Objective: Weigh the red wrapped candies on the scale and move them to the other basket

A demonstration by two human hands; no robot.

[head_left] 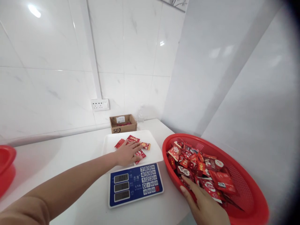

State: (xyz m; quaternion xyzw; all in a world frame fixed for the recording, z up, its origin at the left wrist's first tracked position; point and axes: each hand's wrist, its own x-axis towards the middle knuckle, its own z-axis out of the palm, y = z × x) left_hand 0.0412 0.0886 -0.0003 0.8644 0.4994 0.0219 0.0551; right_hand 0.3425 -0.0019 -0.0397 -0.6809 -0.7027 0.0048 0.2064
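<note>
A few red packets lie on the white tray of the scale, one with a gold end, their lettering too small to read. The left hand rests over them, its grip wide, fingers spread and touching the wrappers. The scale's blue panel carries the characters 志准, with finer print that blurs, and keys marked 7 8 9, 4 5 6, 1 2 3, 0 and a point. Its top display shows a number I cannot make out surely; the two below seem to read 0.00. Right of the scale, a red basket holds many more sweets in red wrappers with white and gold characters. The right hand is at the basket's side nearest the scale, thumb and forefinger slightly apart; whether its grip holds anything, I cannot tell. Behind the scale stands a cardboard box printed with what looks like SF, a white label inside, and beside it a clear bottle. All stand on a white counter.
</note>
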